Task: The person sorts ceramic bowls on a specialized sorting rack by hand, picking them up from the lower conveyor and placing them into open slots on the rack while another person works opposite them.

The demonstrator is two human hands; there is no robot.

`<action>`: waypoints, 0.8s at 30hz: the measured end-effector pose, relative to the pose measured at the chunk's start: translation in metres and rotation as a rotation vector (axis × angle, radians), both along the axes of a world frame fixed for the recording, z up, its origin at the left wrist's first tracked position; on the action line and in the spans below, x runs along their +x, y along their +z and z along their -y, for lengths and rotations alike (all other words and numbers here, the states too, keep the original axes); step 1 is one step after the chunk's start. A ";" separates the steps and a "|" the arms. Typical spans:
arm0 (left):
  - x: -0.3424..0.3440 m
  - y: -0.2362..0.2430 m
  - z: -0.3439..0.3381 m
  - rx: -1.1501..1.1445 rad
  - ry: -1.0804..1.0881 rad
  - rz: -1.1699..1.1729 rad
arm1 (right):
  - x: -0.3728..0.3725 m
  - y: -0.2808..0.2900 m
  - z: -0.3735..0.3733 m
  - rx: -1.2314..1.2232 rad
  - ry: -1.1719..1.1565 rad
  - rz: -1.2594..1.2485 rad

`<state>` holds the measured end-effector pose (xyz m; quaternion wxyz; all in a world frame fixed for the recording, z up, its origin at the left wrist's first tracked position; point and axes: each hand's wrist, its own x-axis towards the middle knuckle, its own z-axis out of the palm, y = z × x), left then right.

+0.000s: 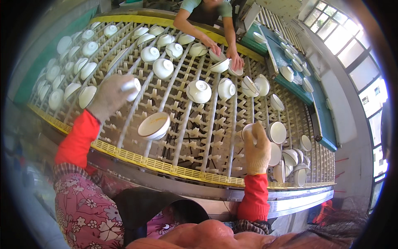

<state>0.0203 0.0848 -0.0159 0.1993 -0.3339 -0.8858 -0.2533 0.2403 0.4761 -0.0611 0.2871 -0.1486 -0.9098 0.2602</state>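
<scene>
White bowls lie over a wide rack of slats and pale pegs (195, 143). My left hand (108, 98), in a knitted glove, reaches over the rack's left half with its fingers closed on a small white bowl (132, 89). At the right, my gloved right hand (257, 150) grips the side of another white bowl (246, 131), partly hidden by the fingers. Beside it lie a tilted bowl (277, 132) and a heap of bowls (291, 159). Between my hands sits a bowl with an orange-brown stain inside (154, 125). An upside-down bowl (199, 91) rests farther back.
A yellow slotted rail (186, 172) edges the rack's near side. Across it, a co-worker's hands (227, 58) touch bowls. More bowls crowd the far left (57, 98). At the right, a green conveyor belt (321, 112) carries bowls, with a wall and windows beyond.
</scene>
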 end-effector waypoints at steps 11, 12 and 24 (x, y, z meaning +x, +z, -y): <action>0.066 -0.021 -0.057 -0.479 -0.388 0.384 | -0.008 -0.019 -0.031 -0.093 -0.252 0.128; 0.062 -0.008 -0.059 -0.419 -0.318 0.591 | -0.007 -0.024 -0.035 -0.123 -0.232 0.101; 0.016 0.007 -0.013 -0.368 0.322 0.022 | -0.076 0.032 0.033 0.195 0.497 -0.330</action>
